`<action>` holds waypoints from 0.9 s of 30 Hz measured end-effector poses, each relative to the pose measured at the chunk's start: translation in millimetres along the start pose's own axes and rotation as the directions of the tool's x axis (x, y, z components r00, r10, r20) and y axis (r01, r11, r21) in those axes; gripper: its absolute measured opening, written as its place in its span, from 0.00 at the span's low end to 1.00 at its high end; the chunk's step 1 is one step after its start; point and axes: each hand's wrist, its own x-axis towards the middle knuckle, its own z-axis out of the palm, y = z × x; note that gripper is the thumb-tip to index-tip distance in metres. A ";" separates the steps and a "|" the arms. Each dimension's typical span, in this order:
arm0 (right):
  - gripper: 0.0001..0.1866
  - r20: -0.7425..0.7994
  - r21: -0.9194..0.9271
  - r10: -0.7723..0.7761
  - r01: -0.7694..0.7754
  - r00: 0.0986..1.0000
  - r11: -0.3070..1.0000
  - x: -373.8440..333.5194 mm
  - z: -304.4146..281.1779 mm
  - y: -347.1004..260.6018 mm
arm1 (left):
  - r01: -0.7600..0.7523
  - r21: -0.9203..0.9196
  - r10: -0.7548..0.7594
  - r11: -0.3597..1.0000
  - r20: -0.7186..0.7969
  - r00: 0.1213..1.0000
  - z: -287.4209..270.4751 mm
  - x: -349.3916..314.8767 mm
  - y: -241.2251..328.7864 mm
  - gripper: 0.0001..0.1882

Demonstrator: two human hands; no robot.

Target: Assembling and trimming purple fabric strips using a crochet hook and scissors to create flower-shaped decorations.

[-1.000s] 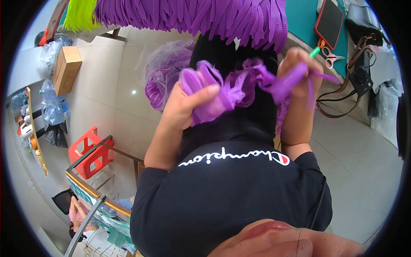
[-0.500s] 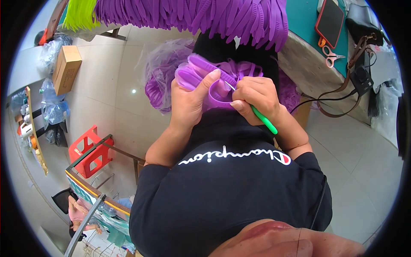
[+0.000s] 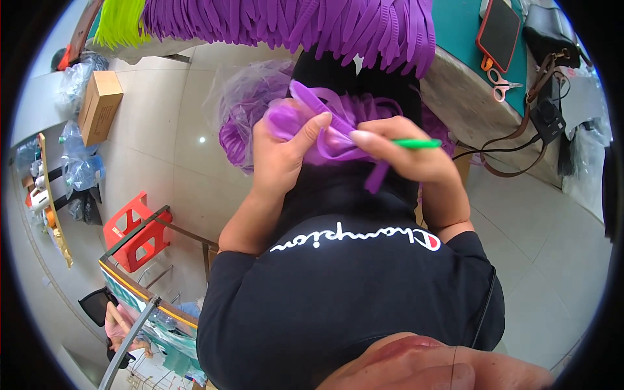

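Note:
My left hand [image 3: 281, 146] is closed on several purple rubber straps [image 3: 314, 104], which look like watch bands; its thumb presses on the uppermost one. My right hand [image 3: 413, 156] grips a slim green-handled tool [image 3: 419, 143], the handle sticking out to the right across the hand. The right fingertips meet the straps beside my left thumb; the tool's working end is hidden there. A loose strap end [image 3: 376, 177] hangs below the hands. More purple straps [image 3: 388, 107] lie on my lap behind them.
A dense row of purple straps [image 3: 279, 23] hangs over the table edge, with lime-green ones [image 3: 120, 25] at its left. A plastic bag of purple pieces [image 3: 237, 140] is on the floor. Right, scissors [image 3: 500, 86] and a phone [image 3: 499, 36] lie on the table. A red stool [image 3: 138, 231] stands left.
My right hand has rolled over, and the green handle has swung from pointing down-right to nearly level. A strap end now dangles below the hands. My left hand keeps its hold.

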 end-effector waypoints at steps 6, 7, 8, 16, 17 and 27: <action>0.15 -0.454 0.327 -0.002 0.169 0.891 0.930 17.4 0.9 27.3 | 0.405 -0.323 -0.348 0.855 0.220 0.911 4.4 1.8 1.6 0.11; 0.15 -0.393 0.276 -0.010 0.128 0.920 0.953 20.1 6.3 24.2 | 0.404 -0.322 -0.347 0.856 0.220 0.912 6.9 1.7 1.8 0.11; 0.15 -0.330 0.221 -0.012 0.090 0.944 0.971 21.8 12.6 18.6 | 0.351 -0.322 -0.299 0.879 0.202 0.933 9.7 1.3 2.0 0.12; 0.14 -0.101 0.020 -0.053 0.055 0.994 0.998 10.1 2.6 7.0 | 0.092 -0.023 -0.086 0.995 0.196 0.977 -1.6 0.7 0.7 0.15; 0.12 -0.119 0.114 -0.095 0.108 0.988 0.988 7.1 0.8 11.8 | -0.025 0.097 0.006 0.995 0.195 0.981 -3.0 0.5 -0.4 0.14; 0.15 -0.462 0.611 -0.472 0.655 0.751 0.445 -41.9 -46.0 19.6 | 0.488 -0.433 -0.425 0.758 0.241 0.873 -54.4 29.1 -32.4 0.18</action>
